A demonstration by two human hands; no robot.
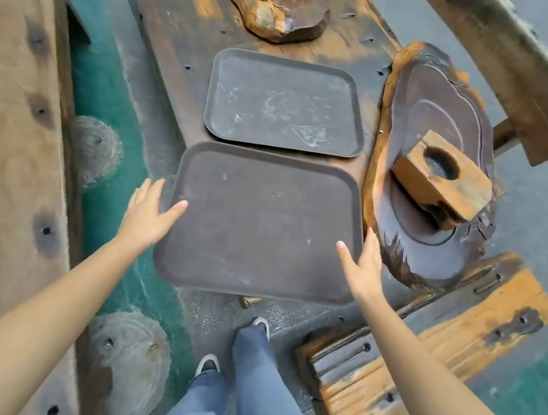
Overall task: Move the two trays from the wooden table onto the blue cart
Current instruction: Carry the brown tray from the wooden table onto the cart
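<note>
Two dark rectangular trays lie flat on the long wooden table [165,66]. The near tray [260,223] is brown and overhangs the table's front end; the far tray [285,102] is greyer and scuffed, just behind it. My left hand [147,216] is spread at the near tray's left edge, thumb over the rim. My right hand [362,263] is spread at its right edge, thumb above the tray surface. Neither hand has closed on the rim. No blue cart is in view.
A carved wooden slab [431,99] with a small wooden block [441,179] on it sits right of the trays. Another gnarled slab [274,0] lies farther back. A wooden bench [419,363] stands at lower right, a plank wall [8,140] at left. My feet [208,365] stand on the floor below.
</note>
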